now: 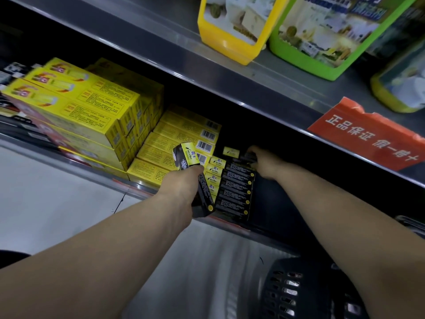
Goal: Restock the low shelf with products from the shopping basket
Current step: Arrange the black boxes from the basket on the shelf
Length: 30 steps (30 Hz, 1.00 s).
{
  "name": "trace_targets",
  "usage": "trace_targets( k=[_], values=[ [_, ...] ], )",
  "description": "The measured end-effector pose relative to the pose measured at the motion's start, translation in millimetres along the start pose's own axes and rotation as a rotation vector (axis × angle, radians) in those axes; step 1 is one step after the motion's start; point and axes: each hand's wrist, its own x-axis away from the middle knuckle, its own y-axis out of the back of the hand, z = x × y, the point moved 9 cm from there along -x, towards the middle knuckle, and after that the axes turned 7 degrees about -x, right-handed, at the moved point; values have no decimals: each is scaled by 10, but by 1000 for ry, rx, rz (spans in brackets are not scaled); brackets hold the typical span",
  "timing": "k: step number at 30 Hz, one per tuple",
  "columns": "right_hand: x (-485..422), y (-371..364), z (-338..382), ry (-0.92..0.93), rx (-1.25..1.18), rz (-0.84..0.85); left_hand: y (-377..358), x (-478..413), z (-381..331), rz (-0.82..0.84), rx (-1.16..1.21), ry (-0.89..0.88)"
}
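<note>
On the low shelf (287, 203), a stack of black rectangular cardboard cartons (234, 192) lies flat with yellow end faces turned left. It stands just beside a stack of flat yellow cartons with barcodes (181, 134). Larger yellow boxes with red print (80, 104) are piled further left on the same shelf.

The left grip (184, 187) is clenched around a black carton with a yellow end face (186, 155). This carton is held tilted, end face up, in front of the shelf edge and just left of the black stack. It partly covers the stack's near corner. Whether the left grip holds one carton or more cannot be told.

The right grip (264, 164) reaches over the black stack into the shadowed rear of the shelf. Its fingers are bent at the far end of the topmost carton and touch it. The shadow hides whether they are grasping that carton or only pressing on it. One small yellow end face (231, 151) shows behind the stack, just left of these fingers.

The dark perforated plastic shopping basket (296, 293) sits on the pale floor (57, 203) at lower right, below the right forearm. Its contents are not visible.

On the upper shelf (264, 72) stand a yellow plastic container (232, 26) and a green plastic container (333, 35), touching side by side. A red card with white characters (372, 139) hangs on that shelf's front edge.
</note>
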Motion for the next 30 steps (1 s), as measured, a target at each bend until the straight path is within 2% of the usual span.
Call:
trace_targets(
  k=[4, 11, 16, 18, 20, 21, 22, 26, 30],
  values=[
    [-64, -319, 18, 9, -102, 86, -27, -42, -5, 37, 3, -25],
    [7, -347, -24, -1, 6, 212, -65, -75, -39, 43, -35, -101],
    [178, -133, 260, 31, 103, 179, -73, -80, -50, 9, -51, -121],
    [373, -79, 533, 113, -39, 300, -80, -78, -60, 8, -40, -132],
    [719, -158, 828, 181, -340, 546, -104, -64, -73, 18, -32, -141],
    [860, -182, 939, 205, -420, 612, -125, -53, -75, 29, -31, -142],
    [948, -178, 1014, 236, -427, 604, -146, -43, -71, 43, -34, -143],
    [968, -38, 1031, 324, -235, 359, -295, 27, -29, 149, -127, -172],
    [688, 191, 641, 175, -12, 164, -353, 74, -95, 157, -380, -294]
  ],
)
